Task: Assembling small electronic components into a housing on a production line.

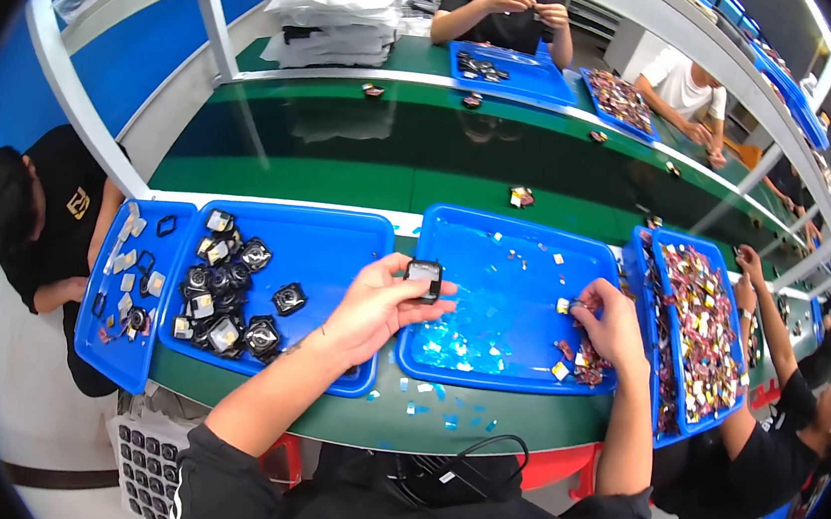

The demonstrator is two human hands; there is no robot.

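My left hand (378,301) holds a small black square case (424,276) with a pale grey inside, like a watch housing, over the near tray's left edge. My right hand (611,323) is closed in a pinch on a small white-and-yellow part (564,306), partly hidden by the fingertips. Both hands are above the middle blue tray (519,221). Shiny bluish film scraps (457,344) lie on its bottom. Under my right hand sits a small heap of reddish wired parts (589,364).
The left blue tray (378,231) holds several black square cases (223,281). A blue tray of reddish-yellow wired parts (699,327) stands at right. Beyond runs a green conveyor belt (293,178) carrying scattered parts. Other people sit around; a metal frame (101,99) rises at left.
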